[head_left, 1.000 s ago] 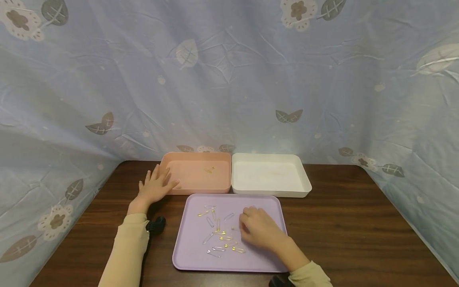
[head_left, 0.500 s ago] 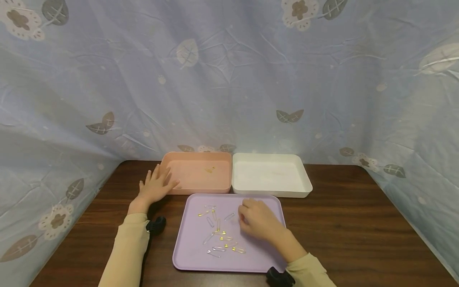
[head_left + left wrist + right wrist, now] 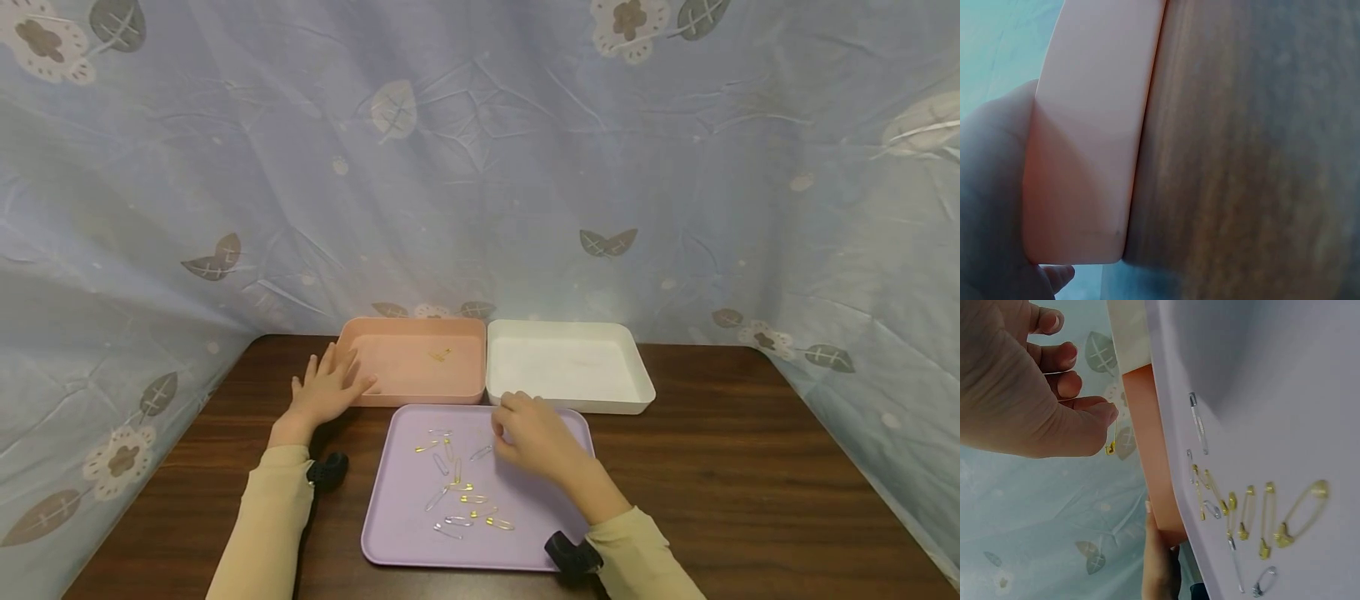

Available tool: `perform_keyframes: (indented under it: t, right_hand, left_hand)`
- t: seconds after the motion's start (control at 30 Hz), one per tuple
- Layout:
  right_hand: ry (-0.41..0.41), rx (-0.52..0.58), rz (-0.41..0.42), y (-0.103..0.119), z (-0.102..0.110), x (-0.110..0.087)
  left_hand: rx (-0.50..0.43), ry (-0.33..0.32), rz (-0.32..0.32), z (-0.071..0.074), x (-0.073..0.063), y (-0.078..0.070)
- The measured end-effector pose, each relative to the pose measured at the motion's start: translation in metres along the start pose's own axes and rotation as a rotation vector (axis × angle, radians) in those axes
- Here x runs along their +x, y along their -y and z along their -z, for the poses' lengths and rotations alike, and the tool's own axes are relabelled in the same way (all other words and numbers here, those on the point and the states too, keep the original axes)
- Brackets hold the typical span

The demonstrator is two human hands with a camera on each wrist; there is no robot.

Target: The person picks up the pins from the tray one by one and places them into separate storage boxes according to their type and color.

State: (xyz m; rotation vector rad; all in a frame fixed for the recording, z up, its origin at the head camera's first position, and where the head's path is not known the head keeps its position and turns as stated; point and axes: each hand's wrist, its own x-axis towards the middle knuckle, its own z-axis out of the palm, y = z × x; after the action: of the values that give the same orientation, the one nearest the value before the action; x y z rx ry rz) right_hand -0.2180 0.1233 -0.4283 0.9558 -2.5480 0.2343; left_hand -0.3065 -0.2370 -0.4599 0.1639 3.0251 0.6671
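My right hand (image 3: 536, 437) is over the far part of the lavender tray (image 3: 397, 533), close to the white tray's front wall. Between its thumb and forefinger it pinches a gold safety pin (image 3: 1110, 448), whose clasp end hangs down in the right wrist view. Several gold and silver safety pins (image 3: 474, 499) lie scattered on the lavender tray's left and middle. With fingers spread, my left hand (image 3: 318, 396) rests at the left front corner of the pink tray (image 3: 390, 375). A few gold pins (image 3: 439, 355) lie inside that pink tray.
A white tray (image 3: 570, 407) stands against the pink one's right side, both behind the lavender tray. All sit on a dark wooden table (image 3: 720, 467). A patterned curtain (image 3: 480, 167) hangs behind and at the sides. Black wrist cameras (image 3: 572, 554) sit at both sleeves.
My right hand has lifted away from the lavender tray's middle with a gold safety pin and moved toward the back trays. The left hand has stayed put.
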Motion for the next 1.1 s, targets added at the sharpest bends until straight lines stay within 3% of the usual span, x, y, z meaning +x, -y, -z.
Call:
perform_keyframes:
  t: [0.33,1.1]
  right_hand:
    - [-0.051,-0.034,0.026,-0.001,0.0,0.022]
    - [0.042,-0.012,0.035,0.0,-0.014,0.075]
  left_hand:
    - [0.008,0.02,-0.001,0.002,-0.001,-0.003]
    - [0.059,0.009,-0.002,0.003,-0.002,-0.001]
